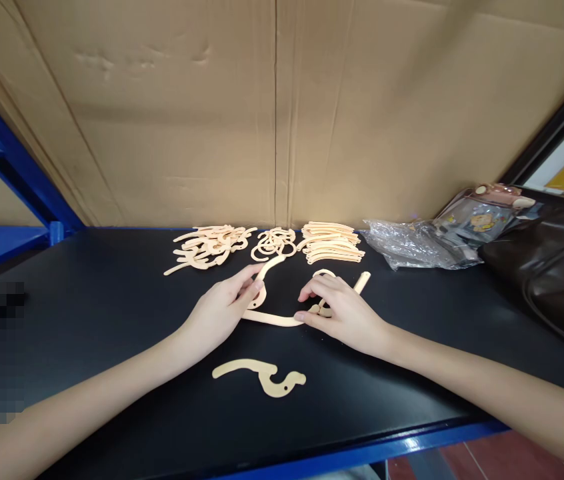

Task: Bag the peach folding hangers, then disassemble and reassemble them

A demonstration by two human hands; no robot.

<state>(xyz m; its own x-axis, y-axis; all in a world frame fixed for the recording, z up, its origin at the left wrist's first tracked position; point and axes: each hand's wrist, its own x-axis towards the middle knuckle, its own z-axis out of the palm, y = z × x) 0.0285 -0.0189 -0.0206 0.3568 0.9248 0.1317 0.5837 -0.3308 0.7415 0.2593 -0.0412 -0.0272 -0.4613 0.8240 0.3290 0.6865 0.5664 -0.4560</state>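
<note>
My left hand (222, 297) pinches a beige curved piece (275, 265), which looks like a plastic clothes-hanger part with a rounded, holed end. Below its fingers runs a long curved beige bar (272, 321), reaching to my right thumb. My right hand (339, 310) is curled over the bar's right end, with the thumb on it and the index fingertip raised apart. Under and behind that hand, a thin ring (323, 273) and another bar (363, 283) show in part; how they join is hidden. Nearer me lies a separate hooked piece (278, 383), flat on the black tabletop (162, 413).
Along the back are a heap of hooked pieces (207, 247), a heap of ring-shaped hooks (277, 241) and a stack of curved bars (332, 241). Clear plastic packaging (412, 243) and a dark leather-like bag (552, 267) sit at right. Cardboard (187, 120) rises behind.
</note>
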